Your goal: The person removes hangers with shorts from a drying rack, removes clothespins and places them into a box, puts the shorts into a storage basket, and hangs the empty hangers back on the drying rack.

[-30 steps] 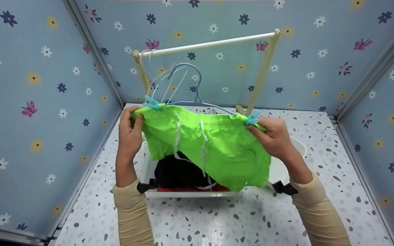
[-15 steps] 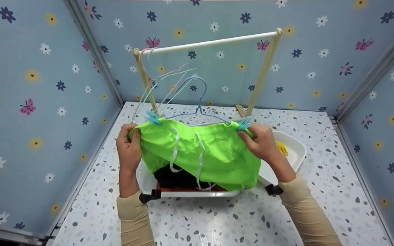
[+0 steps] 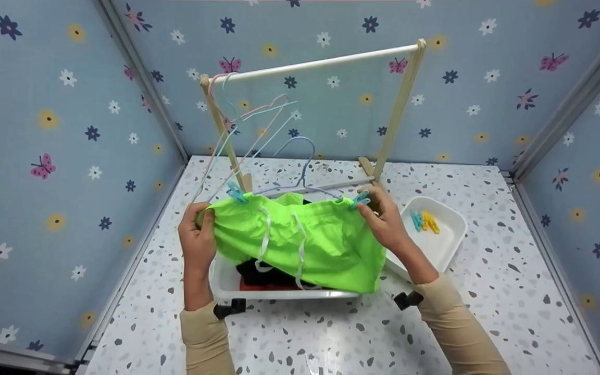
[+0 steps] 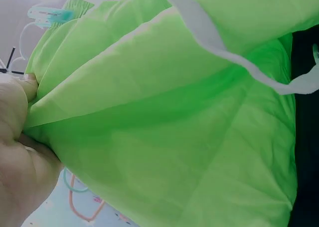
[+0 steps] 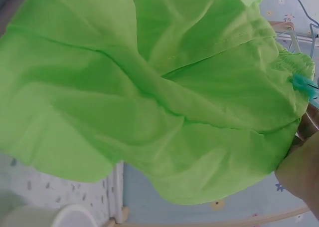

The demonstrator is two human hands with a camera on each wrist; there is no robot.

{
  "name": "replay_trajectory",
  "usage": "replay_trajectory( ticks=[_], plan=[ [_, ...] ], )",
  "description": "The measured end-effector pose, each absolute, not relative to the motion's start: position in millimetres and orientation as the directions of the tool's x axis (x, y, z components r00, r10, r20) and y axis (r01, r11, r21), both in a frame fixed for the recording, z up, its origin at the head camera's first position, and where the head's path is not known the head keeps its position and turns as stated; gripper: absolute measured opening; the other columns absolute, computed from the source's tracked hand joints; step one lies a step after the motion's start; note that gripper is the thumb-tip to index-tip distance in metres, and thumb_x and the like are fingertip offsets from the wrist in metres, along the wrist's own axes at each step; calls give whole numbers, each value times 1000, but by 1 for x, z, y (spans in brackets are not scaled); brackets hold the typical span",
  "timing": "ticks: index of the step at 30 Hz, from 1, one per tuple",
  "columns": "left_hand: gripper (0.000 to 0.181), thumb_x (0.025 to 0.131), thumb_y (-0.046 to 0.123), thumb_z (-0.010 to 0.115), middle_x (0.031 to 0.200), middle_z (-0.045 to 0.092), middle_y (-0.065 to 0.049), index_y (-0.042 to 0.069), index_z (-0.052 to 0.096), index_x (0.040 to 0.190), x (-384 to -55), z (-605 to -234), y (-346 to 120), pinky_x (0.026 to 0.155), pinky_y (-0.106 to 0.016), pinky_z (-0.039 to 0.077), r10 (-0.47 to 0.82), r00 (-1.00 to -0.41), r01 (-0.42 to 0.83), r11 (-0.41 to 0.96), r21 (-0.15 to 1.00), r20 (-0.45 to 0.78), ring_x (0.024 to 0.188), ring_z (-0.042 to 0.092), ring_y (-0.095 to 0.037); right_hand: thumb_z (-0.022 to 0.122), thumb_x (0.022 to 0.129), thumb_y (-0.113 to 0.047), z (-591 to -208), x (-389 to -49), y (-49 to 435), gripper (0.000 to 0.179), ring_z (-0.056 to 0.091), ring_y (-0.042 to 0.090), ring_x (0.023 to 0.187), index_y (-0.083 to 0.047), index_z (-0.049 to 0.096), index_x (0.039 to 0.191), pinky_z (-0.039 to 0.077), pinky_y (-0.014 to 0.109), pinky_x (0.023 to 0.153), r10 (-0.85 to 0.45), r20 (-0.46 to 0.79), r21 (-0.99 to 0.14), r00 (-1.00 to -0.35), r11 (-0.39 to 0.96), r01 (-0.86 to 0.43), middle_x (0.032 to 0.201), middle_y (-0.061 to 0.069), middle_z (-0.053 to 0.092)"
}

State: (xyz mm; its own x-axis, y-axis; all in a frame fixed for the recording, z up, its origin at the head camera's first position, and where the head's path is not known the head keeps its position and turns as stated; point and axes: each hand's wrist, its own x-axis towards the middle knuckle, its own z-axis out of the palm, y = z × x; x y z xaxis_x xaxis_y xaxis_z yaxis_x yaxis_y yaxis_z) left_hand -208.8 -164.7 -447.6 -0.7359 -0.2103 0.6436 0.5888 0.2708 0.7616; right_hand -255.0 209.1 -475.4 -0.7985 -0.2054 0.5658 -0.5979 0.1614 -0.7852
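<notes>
Lime green shorts (image 3: 326,250) with white drawstrings hang from a blue hanger (image 3: 304,172). A teal clothespin (image 3: 236,192) fastens the waistband at the left, and another clothespin (image 3: 361,199) fastens it at the right. My left hand (image 3: 198,234) pinches the shorts' left corner between thumb and fingers, close by the left clothespin. At the right end of the waistband, the thumb and forefinger of my right hand (image 3: 386,221) lie on either side of the clothespin. The shorts' side fabric meets the palm in the right wrist view. Behind the shorts, the lower hanger is hidden.
Below the shorts stands a white bin (image 3: 222,276) with black cloth (image 3: 255,273) and red cloth (image 3: 263,287). A white tray (image 3: 448,245) at the right holds yellow clothespins (image 3: 429,222) and teal clothespins (image 3: 415,221). Behind is a rack (image 3: 321,63) carrying pink and mint hangers (image 3: 266,109).
Both hands have lowered the shorts and hanger toward the bin. The right hand has moved left and its forefinger has stretched out past the clothespin. More of the tray shows.
</notes>
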Motion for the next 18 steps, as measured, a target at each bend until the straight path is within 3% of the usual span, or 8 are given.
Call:
replay_trajectory(
  ticks=[5, 11, 18],
  plan=[
    [9, 95, -10, 52, 81, 52, -17, -13, 60, 96, -209, -453, -166, 59, -25, 35, -224, -729, 592, 270, 760, 647, 60, 40, -9, 45, 95, 17, -468, -248, 207, 25, 51, 13, 82, 16, 48, 119, 43, 24, 70, -189, 549, -826, -814, 28, -563, 101, 27, 53],
    [8, 93, -11, 55, 86, 59, -17, -12, 62, 95, -209, -461, -166, 64, -25, 37, -240, -713, 581, 324, 747, 659, 67, 46, -12, 47, 95, 14, -469, -236, 200, 20, 52, 12, 82, 19, 48, 114, 43, 23, 71, -151, 526, -848, -837, -9, -531, 97, 23, 55],
    [8, 93, -12, 55, 88, 61, -22, -12, 63, 95, -205, -471, -166, 62, -23, 39, -222, -718, 569, 359, 740, 660, 66, 49, -17, 52, 94, 13, -488, -234, 200, 17, 57, 14, 87, 19, 52, 110, 46, 25, 73, -99, 465, -885, -880, -55, -462, 100, 23, 60]
  ],
)
